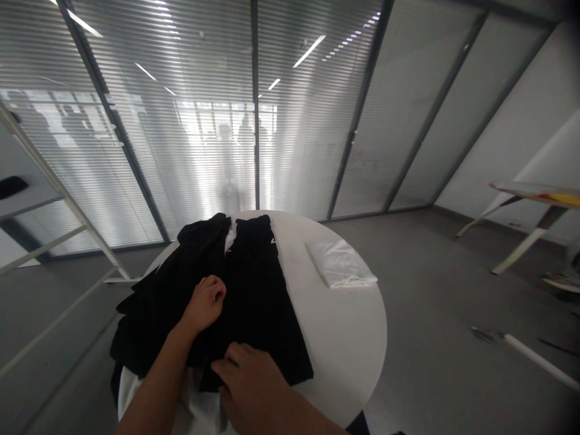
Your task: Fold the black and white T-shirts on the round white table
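Black jacket (pixel 258 284) laid front-up across the left half of the round white surface (pixel 344 326), collar toward the far edge, hem toward the near edge. Left sleeve and side spilling over the left edge, so apparently in need of a hold against sliding off.

Left hand (pixel 205 304) resting on the jacket's middle, right at the front opening. Fingers (pixel 217 289) curled closed, seemingly pinching a bit of the black fabric there and keeping the two front panels lined up.

Right hand (pixel 254 382) lower down, at the hem close to the near edge, seen from the back. Fingertips bent down onto the fabric; hard to tell whether gripping the hem or only pressing it flat. Between both hands, the front panel stretched fairly smooth, probably thanks to that two-point hold.

White fabric (pixel 190 414) peeking out beneath the jacket at the near edge, partly covered by it and by the forearms.

Folded white cloth (pixel 339 264) near the right edge, well apart from the jacket, apparently set aside out of the way.
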Action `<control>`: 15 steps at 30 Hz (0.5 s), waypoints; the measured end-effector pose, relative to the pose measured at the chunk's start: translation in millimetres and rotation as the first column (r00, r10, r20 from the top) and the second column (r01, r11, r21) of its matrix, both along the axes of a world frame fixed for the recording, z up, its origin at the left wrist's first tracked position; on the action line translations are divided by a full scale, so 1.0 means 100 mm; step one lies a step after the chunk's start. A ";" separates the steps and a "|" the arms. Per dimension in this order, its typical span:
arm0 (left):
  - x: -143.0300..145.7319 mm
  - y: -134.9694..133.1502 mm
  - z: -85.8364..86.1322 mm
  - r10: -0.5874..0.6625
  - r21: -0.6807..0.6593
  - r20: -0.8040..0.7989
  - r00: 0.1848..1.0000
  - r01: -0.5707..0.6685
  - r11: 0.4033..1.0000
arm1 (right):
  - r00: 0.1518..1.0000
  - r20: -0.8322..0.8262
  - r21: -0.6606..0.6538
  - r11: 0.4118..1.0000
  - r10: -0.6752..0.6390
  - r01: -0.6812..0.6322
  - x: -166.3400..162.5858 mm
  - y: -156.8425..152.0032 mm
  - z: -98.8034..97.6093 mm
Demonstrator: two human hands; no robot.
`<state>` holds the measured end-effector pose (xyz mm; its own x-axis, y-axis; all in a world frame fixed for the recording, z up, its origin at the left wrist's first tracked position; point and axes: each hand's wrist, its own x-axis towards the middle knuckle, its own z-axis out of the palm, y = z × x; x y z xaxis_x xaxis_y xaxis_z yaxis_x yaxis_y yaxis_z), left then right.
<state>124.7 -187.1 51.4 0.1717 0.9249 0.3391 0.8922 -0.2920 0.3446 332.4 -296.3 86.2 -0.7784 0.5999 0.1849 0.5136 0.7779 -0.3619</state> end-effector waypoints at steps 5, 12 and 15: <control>0.01 -0.03 0.02 0.026 -0.042 -0.079 0.997 -0.030 0.999 | 0.988 0.041 -0.047 0.988 0.149 -0.147 0.09 -0.01 -0.15; 0.07 -0.05 0.07 0.079 -0.088 -0.134 0.988 -0.092 0.992 | 0.964 -0.038 -0.277 0.930 -0.263 0.243 0.63 0.39 0.13; 0.10 -0.05 0.06 0.129 -0.064 -0.135 0.982 -0.139 0.988 | 0.833 0.108 -0.218 0.804 -0.543 0.553 0.87 0.64 0.04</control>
<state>134.4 -191.6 57.4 0.0824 0.9640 0.2528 0.9601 -0.1448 0.2394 419.1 -232.3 90.0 -0.3109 0.9498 -0.0359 0.8464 0.2595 -0.4650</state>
